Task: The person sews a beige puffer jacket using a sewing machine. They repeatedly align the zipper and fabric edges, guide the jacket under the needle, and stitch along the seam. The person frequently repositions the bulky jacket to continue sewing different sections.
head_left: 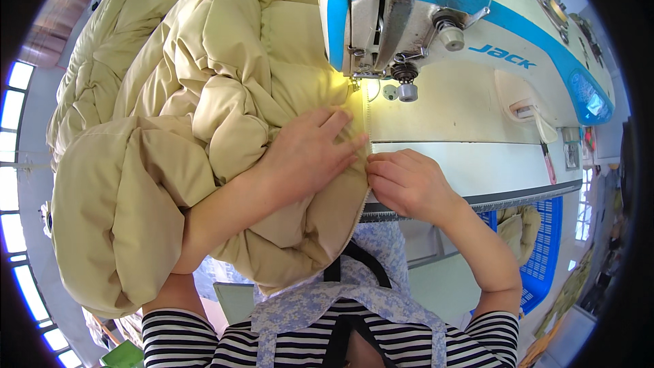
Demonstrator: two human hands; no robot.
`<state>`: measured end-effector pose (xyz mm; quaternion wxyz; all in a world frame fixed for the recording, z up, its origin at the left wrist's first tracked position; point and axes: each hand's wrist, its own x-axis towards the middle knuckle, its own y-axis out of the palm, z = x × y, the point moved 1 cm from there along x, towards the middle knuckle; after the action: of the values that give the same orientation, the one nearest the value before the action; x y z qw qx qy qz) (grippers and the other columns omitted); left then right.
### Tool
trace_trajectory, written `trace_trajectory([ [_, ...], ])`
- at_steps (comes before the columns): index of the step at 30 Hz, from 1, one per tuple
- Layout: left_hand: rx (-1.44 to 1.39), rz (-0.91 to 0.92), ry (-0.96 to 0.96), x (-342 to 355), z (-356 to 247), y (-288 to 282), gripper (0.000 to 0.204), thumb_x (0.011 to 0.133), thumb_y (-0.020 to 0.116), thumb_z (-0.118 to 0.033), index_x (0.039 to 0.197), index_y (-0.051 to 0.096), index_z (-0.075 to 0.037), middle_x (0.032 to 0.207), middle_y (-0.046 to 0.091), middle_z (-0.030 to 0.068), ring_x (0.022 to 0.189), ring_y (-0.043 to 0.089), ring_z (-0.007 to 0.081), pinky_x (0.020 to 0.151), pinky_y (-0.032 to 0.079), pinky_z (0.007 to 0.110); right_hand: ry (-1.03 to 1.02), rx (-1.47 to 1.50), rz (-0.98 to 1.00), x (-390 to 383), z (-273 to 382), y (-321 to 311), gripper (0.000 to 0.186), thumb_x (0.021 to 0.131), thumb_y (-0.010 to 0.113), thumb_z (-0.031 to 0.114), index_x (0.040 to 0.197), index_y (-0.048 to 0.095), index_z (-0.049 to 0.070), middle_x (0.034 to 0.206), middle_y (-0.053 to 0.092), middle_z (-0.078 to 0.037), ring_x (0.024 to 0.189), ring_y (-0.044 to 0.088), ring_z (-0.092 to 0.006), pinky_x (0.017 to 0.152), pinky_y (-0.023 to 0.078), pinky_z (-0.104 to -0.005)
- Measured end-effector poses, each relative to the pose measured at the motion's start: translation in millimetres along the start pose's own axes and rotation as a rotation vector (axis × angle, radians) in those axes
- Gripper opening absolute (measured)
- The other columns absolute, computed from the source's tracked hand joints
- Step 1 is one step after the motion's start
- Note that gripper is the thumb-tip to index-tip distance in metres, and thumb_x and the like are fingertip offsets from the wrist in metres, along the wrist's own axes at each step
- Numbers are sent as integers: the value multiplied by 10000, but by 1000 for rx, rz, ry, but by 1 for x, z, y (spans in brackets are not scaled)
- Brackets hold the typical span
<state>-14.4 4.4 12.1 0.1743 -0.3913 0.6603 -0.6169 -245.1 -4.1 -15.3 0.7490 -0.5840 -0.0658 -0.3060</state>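
I see the left hand (310, 153) spread flat, palm down, on the puffy beige quilted jacket (204, 129), fingers wide; this pins the bulk so it cannot drag the seam. Right hand (409, 182) is curled narrow, fingertips pinching the jacket's zipper edge (366, 143), approx. in line w/ the needle area (355, 82) to keep the edge straight. Jacket lies heaped on the worktop (470, 163), mostly left of the white-and-blue sewing machine (443, 20), part hanging off the front edge. Blue crate (541, 245) sits below, to the right.
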Motion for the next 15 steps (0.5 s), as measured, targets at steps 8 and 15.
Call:
trace_trajectory([
  [8, -48, 33, -49, 2, 4, 0, 403, 870, 731, -201, 1271, 696, -182, 1260, 588, 126, 1084, 630, 317, 860, 554, 396, -21, -53, -56, 9, -2, 0, 199, 704, 725, 121, 877, 636, 83, 980, 634, -28, 936, 644, -181, 749, 504, -312],
  [15, -94, 64, -94, 15, 25, -1, 364, 930, 697, -217, 1292, 705, -182, 1260, 597, 144, 1089, 631, 326, 881, 542, 410, -4, -114, -64, 22, -18, 3, 154, 749, 726, 109, 857, 617, 94, 909, 598, -17, 850, 615, -186, 714, 490, -321],
])
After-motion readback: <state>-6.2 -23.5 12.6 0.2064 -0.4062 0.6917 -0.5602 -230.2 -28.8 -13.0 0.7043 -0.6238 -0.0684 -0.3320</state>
